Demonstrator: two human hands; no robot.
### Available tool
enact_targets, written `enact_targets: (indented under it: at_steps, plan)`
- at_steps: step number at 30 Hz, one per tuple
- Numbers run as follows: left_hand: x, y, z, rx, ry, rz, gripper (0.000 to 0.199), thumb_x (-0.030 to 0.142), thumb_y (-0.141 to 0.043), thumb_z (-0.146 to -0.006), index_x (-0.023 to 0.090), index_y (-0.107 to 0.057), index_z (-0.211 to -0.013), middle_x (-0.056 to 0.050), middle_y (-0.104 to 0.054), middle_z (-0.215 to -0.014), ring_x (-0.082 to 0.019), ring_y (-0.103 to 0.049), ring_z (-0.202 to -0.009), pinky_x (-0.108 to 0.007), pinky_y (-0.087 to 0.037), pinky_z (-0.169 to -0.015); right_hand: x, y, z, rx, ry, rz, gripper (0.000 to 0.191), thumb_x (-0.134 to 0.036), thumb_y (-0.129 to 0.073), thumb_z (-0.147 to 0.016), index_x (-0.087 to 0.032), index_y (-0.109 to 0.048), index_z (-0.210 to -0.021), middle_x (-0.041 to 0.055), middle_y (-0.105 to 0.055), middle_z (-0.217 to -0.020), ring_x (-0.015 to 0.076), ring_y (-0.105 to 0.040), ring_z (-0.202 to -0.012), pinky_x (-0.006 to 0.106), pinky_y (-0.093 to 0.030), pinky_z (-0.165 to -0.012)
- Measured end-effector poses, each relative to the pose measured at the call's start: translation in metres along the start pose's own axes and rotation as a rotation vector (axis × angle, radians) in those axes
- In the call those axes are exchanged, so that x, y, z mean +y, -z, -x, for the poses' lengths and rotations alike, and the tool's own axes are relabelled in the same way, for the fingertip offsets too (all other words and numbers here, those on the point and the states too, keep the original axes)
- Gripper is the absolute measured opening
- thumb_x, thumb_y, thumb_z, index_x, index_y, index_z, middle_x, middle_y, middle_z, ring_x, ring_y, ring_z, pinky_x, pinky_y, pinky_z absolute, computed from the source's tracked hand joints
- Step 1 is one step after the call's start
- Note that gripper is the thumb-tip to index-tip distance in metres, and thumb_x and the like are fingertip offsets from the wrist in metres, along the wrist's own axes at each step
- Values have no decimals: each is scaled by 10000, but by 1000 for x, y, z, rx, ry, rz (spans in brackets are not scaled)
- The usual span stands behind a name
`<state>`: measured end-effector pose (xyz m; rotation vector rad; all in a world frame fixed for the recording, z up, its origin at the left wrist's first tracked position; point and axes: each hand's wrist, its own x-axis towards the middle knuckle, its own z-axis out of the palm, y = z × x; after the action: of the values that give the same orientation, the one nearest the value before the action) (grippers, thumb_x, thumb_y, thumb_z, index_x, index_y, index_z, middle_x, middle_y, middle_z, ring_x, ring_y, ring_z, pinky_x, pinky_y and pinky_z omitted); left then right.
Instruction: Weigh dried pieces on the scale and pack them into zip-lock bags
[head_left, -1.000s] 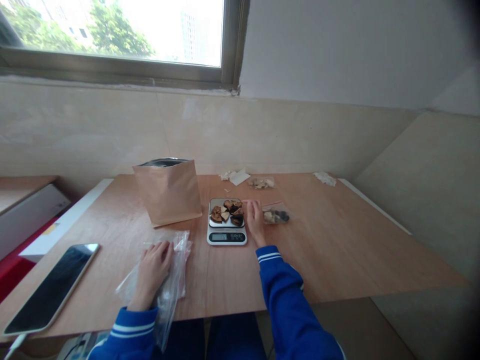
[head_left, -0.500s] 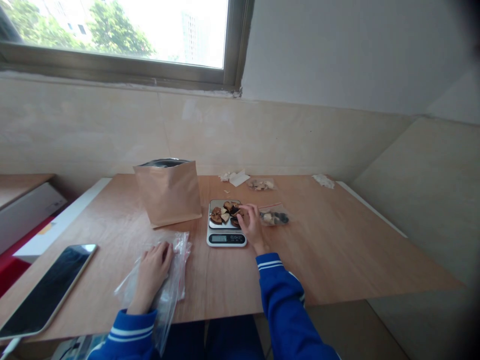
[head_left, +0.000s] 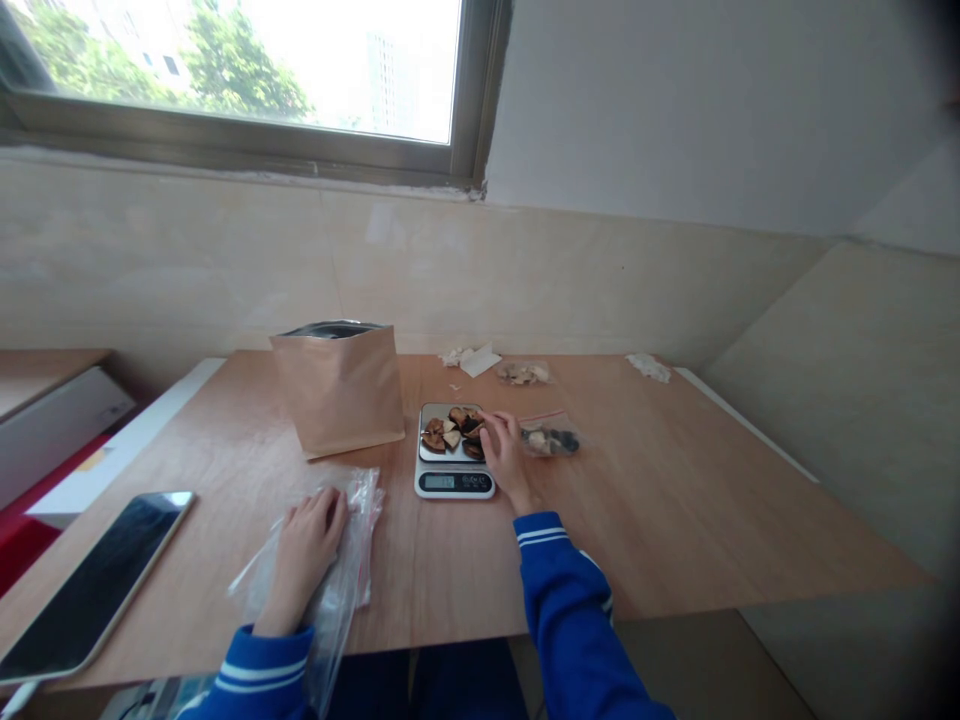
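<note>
My right hand [head_left: 504, 458] sits at the right edge of the steel pan on a digital kitchen scale [head_left: 454, 482], its fingertips reaching the dried brown and dark slices [head_left: 451, 432] heaped there. Whether it grips a slice, I cannot tell. My left hand [head_left: 306, 560] lies on a transparent plastic zip bag [head_left: 337, 590], pressing it to the plywood table [head_left: 645, 500]. Just right of my right hand is a small zip bag [head_left: 549, 437] holding pale and dark pieces.
A kraft paper pouch [head_left: 339, 392] stands left of the scale. A further small bag of pieces [head_left: 523, 373] and white scraps [head_left: 469, 358] lie along the back. A phone [head_left: 97, 572] lies at the left, and a wall and window are behind.
My right hand has shifted slightly down and inward over the slices, which sit a little differently on the pan. My left hand stays on the bag. The view has tilted slightly upward.
</note>
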<state>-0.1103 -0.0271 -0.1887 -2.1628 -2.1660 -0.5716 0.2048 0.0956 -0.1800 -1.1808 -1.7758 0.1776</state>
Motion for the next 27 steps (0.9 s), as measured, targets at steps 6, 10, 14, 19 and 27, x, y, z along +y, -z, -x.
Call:
enact_targets:
  at_steps: [6, 10, 14, 19, 27]
  plan:
    - [-4, -5, 1, 1, -40, -33, 305, 286, -333, -970, 195, -619, -914, -80, -707, -950, -235, -637, -889, -352, -395, -779, -9, 3, 0, -28, 67, 89, 380, -377, -499, -942, -223, -572, -1281, 117, -515, -1209, 263, -512, -1164, 445, -413, -1035]
    - [-5, -6, 2, 19, -31, -29, 318, 302, -319, -981, 194, -607, -900, -72, -701, -936, -239, -637, -893, -365, -393, -795, -13, 3, 0, -61, 54, 99, 384, -352, -514, -935, -210, -554, -1289, 120, -537, -1216, 263, -514, -1161, 434, -411, -1020]
    - [-4, -6, 2, 7, -23, -14, 324, 315, -313, -986, 199, -596, -878, -64, -697, -917, -239, -637, -882, -367, -392, -792, -12, 3, -1, -47, 33, 59, 277, -285, -467, -946, -205, -589, -1181, 105, -588, -1138, 245, -539, -1102, 409, -422, -978]
    - [-4, -5, 1, 2, -24, -18, 327, 319, -308, -988, 204, -589, -866, -60, -693, -900, -240, -634, -879, -367, -387, -783, -10, 4, 0, -26, 31, 50, 177, -231, -441, -938, -208, -617, -937, 78, -612, -976, 233, -564, -993, 394, -419, -921]
    - [-5, -7, 2, 1, -25, -11, 319, 307, -316, -984, 202, -602, -892, -67, -698, -928, -239, -636, -896, -364, -387, -788, -7, 3, 0, 4, 39, 11, 141, -260, -481, -937, -209, -589, -861, 69, -588, -942, 220, -560, -947, 358, -439, -870]
